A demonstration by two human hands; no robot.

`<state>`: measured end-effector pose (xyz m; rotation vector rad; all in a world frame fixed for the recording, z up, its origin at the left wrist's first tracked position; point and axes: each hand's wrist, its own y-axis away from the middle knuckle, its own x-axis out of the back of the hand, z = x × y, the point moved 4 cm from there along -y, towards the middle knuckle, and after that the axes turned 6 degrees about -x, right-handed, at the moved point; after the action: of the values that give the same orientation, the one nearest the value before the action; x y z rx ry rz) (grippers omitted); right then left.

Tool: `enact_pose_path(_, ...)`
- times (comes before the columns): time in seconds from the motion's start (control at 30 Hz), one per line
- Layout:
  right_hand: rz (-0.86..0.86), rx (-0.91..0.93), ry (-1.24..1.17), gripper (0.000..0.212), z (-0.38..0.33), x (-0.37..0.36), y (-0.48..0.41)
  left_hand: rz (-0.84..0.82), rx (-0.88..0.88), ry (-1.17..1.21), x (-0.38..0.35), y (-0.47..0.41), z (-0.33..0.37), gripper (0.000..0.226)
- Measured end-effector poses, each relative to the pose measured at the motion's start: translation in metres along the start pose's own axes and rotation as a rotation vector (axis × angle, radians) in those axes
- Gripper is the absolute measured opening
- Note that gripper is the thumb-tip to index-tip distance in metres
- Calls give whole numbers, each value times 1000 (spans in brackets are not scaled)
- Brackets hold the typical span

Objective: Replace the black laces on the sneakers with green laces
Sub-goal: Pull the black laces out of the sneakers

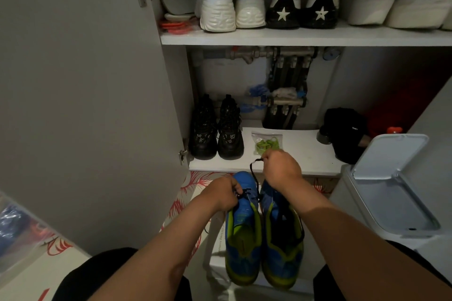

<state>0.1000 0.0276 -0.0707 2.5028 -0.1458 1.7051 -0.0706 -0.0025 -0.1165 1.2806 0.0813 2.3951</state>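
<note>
Blue-and-green sneakers [242,234], side by side, near centre. Left hand [221,194] pinches the black lace [253,175] at the left shoe's eyelets; right hand [281,170] pinches the lace's raised end. Bagged green laces [267,143] lie on the far shelf [308,154]

Well above the blue sneakers [243,239], two black heel patches each carry a white star [282,13]. Small print runs along the white box [217,247] under the sneakers, too blurred to read. The tiny white mark on the black bag [342,139] up to their right is illegible.
</note>
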Motion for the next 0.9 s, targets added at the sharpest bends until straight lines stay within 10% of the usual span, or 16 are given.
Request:
enact_pose_path(0.13,-100,64,16,59,1,-7,5,62,-85,-148,-1,-2,9,36)
enact_pose_path(0.43,-424,219,128,31,-11,-41,23,88,-105,-255,-7,-7,11,23)
enact_pose_path(0.9,-414,188,42,21,-9,-42,22,81,-56,-135,0,-14,-7,14)
